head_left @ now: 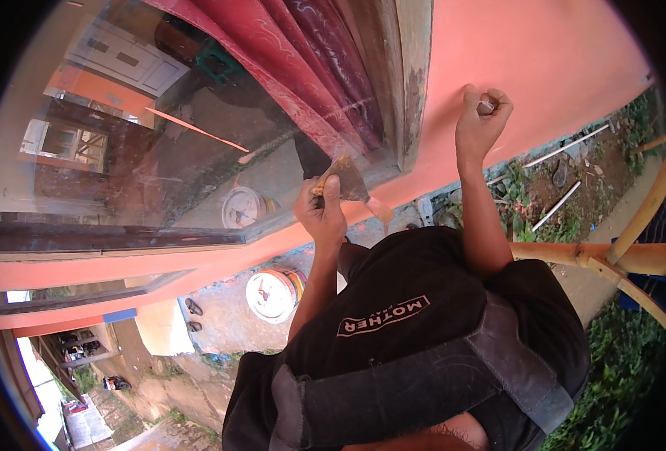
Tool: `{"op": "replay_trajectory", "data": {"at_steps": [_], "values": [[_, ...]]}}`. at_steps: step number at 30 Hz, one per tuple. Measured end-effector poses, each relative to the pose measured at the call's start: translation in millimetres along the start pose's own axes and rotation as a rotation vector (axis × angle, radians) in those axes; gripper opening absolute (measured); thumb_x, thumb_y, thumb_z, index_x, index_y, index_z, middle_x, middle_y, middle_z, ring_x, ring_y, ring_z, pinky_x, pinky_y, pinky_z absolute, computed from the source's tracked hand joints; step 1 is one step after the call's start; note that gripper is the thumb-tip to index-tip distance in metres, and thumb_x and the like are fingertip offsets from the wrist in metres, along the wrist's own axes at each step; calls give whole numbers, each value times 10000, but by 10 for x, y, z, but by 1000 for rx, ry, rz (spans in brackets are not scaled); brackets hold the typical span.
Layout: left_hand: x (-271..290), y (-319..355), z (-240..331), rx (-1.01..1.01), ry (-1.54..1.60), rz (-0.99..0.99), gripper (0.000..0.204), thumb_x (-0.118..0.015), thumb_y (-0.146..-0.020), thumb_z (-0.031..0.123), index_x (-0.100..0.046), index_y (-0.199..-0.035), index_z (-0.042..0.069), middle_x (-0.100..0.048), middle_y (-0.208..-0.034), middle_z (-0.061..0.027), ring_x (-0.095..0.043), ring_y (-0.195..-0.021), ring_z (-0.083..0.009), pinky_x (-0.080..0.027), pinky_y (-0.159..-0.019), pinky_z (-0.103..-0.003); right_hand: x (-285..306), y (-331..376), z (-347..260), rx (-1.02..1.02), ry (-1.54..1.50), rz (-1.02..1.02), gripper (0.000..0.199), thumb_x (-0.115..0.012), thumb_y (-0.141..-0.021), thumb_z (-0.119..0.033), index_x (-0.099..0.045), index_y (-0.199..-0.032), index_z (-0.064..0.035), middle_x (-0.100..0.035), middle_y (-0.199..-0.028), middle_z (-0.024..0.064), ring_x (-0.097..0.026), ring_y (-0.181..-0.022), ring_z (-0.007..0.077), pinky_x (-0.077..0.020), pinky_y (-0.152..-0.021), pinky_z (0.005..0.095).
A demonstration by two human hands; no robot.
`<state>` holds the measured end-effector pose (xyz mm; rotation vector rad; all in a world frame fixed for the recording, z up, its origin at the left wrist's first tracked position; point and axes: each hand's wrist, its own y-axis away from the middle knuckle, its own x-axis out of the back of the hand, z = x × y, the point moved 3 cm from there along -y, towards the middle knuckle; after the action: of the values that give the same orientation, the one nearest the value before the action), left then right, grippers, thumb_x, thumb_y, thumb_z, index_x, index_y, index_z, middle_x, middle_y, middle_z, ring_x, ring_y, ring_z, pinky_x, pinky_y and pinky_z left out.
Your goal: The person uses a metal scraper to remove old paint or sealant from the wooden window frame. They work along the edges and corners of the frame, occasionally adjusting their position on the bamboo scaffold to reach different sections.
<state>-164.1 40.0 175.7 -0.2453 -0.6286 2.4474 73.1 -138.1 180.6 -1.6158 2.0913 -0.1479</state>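
Note:
My left hand is closed around a scraper with a flat, dark, roughly triangular blade, my thumb pressed against it. It is held in front of the lower corner of a window, near the wooden frame. A yellowish-brown smear shows on the tool's near side. Raised higher and to the right, my right hand is curled into a fist in front of the salmon-pink wall. A small greyish-white end shows inside its fingers; the rest of that thing is hidden.
Behind the window glass hangs a red curtain. A paint-splashed bucket stands on the ground at left, with sandals beyond it. Bamboo poles cross at right. White pipes and plants lie along the wall's foot.

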Motion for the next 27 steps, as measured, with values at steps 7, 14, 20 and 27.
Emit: {"op": "replay_trajectory", "data": {"at_steps": [7,14,20,27], "values": [[-9,-27,-51,1,9,-23,246,-688,-992,196,-647,-889,-23,-607,-829,-20,-532,-732,-67,-428,-643,-231,81,666,216,-4,-218,-271,388,-620,-989,-67,-401,-1299,11,-559,-947,64,-558,-781,105,-472,-661,238],[2,-51,-100,0,-21,-47,229,-688,-990,193,-658,-909,-20,-607,-816,-12,-530,-738,-64,-430,-637,-232,-450,379,-326,463,-12,-85,197,-763,-872,-8,-678,-1050,-10,-705,-1011,131,-630,-875,174,-519,-740,278],[83,-40,-24,-12,-62,-38,234,-687,-991,201,-667,-917,-20,-617,-818,-9,-523,-723,-59,-426,-628,-232,-400,429,-48,576,135,-56,171,-768,-849,-3,-682,-996,-25,-678,-880,82,-562,-716,173,-442,-608,275],[68,-124,-52,43,-30,-38,245,-686,-993,209,-670,-914,-23,-614,-802,-5,-520,-715,-59,-422,-626,-233,-765,215,-638,625,-35,25,144,-782,-832,1,-649,-881,-25,-656,-854,77,-539,-694,164,-416,-570,274]]}}
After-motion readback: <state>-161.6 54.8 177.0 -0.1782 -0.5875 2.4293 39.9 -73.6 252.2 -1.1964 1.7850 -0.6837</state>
